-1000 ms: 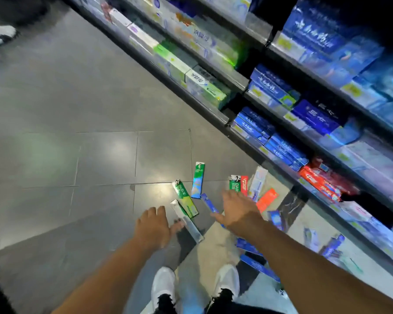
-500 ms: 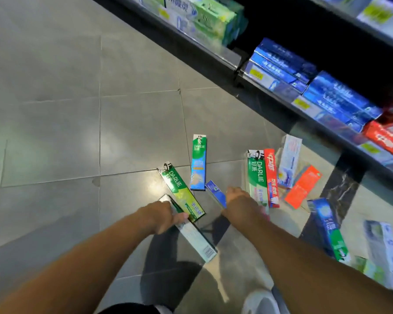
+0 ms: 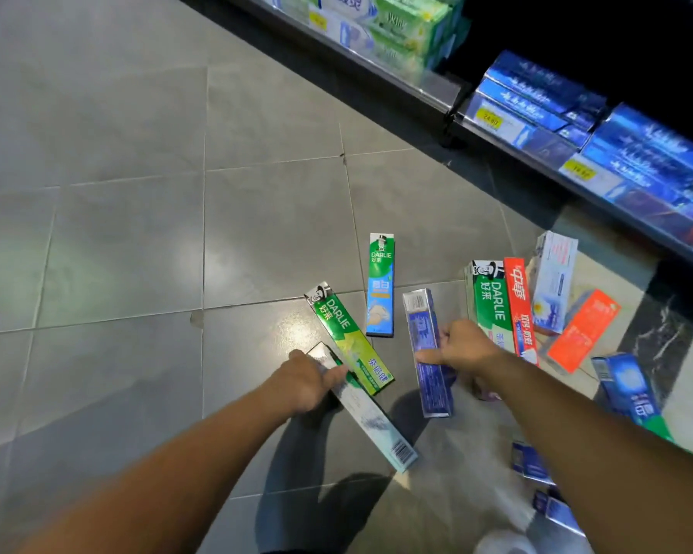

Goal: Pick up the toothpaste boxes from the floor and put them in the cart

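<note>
gripping | left hand (image 3: 303, 383): pale box (image 3: 367, 417) | right hand (image 3: 463, 345): blue box (image 3: 427, 345)

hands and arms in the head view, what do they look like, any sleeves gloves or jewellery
Both arms are bare from the bottom edge of the frame to the fingers: no sleeve shows on either forearm. The left hand and the right hand wear no gloves, and no watch, bracelet or ring shows on the wrists or on the fingers in view. No markings show on either arm.

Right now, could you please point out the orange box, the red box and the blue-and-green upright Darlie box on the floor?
orange box (image 3: 583, 331): head view, middle face.
red box (image 3: 520, 309): head view, centre.
blue-and-green Darlie box (image 3: 381, 287): head view, centre.
</note>
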The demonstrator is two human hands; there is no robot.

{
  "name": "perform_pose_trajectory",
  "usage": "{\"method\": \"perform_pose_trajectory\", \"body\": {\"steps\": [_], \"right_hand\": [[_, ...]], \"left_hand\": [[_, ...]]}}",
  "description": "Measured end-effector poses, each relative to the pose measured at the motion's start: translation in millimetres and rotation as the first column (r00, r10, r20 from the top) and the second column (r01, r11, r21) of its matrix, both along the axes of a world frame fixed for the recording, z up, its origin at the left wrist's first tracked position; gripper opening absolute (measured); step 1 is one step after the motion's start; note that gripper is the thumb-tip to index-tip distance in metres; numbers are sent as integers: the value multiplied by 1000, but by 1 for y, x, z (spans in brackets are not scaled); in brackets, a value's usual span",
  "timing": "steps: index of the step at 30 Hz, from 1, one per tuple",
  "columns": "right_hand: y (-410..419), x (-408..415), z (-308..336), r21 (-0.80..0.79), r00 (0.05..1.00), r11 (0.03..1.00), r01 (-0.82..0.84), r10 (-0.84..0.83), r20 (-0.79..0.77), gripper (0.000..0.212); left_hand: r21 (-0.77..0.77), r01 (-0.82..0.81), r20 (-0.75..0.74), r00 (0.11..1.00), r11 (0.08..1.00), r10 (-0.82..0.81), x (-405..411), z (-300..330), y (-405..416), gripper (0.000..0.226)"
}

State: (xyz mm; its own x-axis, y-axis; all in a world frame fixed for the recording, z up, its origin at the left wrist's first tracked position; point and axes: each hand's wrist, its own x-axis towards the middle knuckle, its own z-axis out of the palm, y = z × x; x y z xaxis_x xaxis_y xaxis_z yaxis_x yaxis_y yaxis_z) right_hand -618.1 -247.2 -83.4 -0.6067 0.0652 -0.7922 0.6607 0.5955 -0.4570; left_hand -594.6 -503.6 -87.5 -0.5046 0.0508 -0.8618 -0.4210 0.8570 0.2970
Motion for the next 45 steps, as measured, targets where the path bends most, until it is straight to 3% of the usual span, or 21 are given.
{"method": "perform_pose_trajectory", "body": {"steps": [2, 4, 7, 11, 18, 25, 30, 34, 36, 39, 45], "right_hand": [[4, -7, 22, -182, 992, 976, 122, -119, 30, 17], [9, -11, 33, -238, 985, 956, 172, -169, 32, 24], [16, -9, 41, -237, 981, 952, 192, -193, 19, 26], [25, 1, 47, -181, 987, 970, 160, -162, 8, 27], [26, 5, 51, -96, 996, 991, 92, -93, -12, 26], [6, -9, 56, -178, 993, 982, 69, -84, -79, 28], [-8, -23, 71, -255, 984, 960, 116, -146, -105, 31], [-13, -31, 128, -319, 976, 940, 124, -174, -134, 28], [-11, -32, 170, -345, 971, 929, 134, -193, -144, 28], [-3, -35, 253, -366, 964, 919, 145, -215, -159, 26], [18, -39, 452, -412, 940, 894, 175, -276, -201, 23]], "left_hand": [[29, -231, 54, 972, 973, 229, 5, -9, 7, 82], [110, -463, 139, 883, 879, 448, 10, -18, 17, 98], [178, -685, 200, 728, 707, 655, 15, -22, 37, 87], [152, -690, 100, 724, 708, 683, 25, -28, 54, 75], [183, -722, 125, 691, 668, 712, 40, -42, 39, 60], [322, -741, 158, 656, 589, 738, 27, -1, -17, 27], [493, -694, 196, 676, 524, 711, -13, 55, -49, 34], [608, -615, 146, 709, 502, 690, -45, 127, -51, 25], [629, -584, 130, 730, 513, 671, -55, 177, -50, 24], [637, -548, 102, 757, 542, 645, -66, 267, -51, 45], [682, -465, 34, 790, 564, 612, -83, 481, -51, 66]]}}
